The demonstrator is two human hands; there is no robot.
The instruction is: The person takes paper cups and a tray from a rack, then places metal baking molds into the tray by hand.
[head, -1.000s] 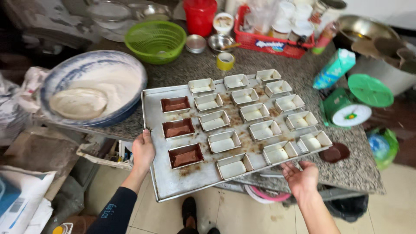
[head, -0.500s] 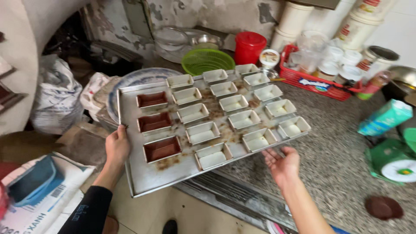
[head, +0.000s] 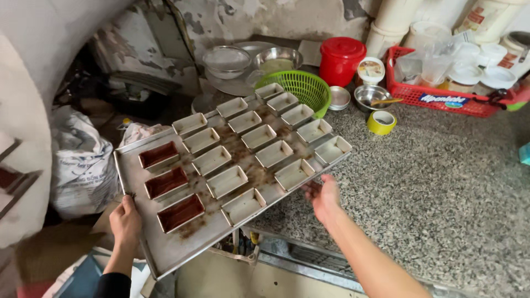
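Observation:
I hold a large metal baking tray [head: 165, 248] level in the air with both hands. My left hand [head: 126, 221] grips its left edge. My right hand [head: 323, 197] supports it from under the right front edge. On the tray stand several small rectangular tins [head: 258, 137] in rows. Three tins on the left [head: 166, 182] are filled with dark brown batter; the others look empty. Brown stains run across the tray's middle.
A speckled stone counter [head: 441, 193] lies to the right. On it stand a green basket [head: 303, 85], red lidded container [head: 341, 60], yellow tape roll [head: 381, 122], small steel bowl [head: 371, 96] and red crate of tubs [head: 452, 88]. White sacks [head: 83, 165] sit low left.
The tray has been carried to the left, away from the large white bowl of dough and over the counter's left end. Both hands keep their hold.

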